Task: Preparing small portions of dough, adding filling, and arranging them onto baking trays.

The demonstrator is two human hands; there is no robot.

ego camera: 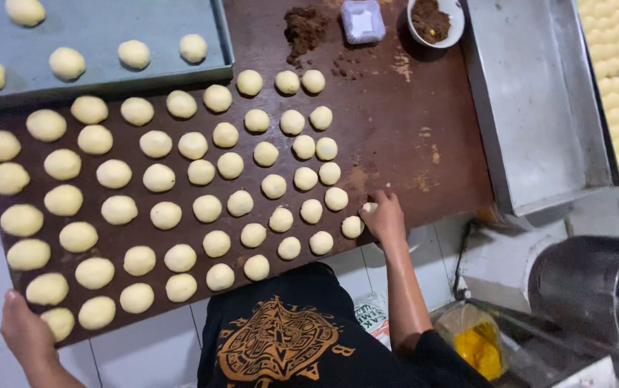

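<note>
Right, I've got my left hand [25, 332] gripping the near corner of the brown table [396, 136] for support, while my right hand [383, 217] pinches a dough ball [369, 208], extending the neat rows at the near edge.

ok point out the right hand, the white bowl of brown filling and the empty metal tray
right hand [383, 218], head view, on the back of the hand at the board's edge
white bowl [453, 32], head view, on its right rim
metal tray [539, 93], head view, on its bare floor
</note>
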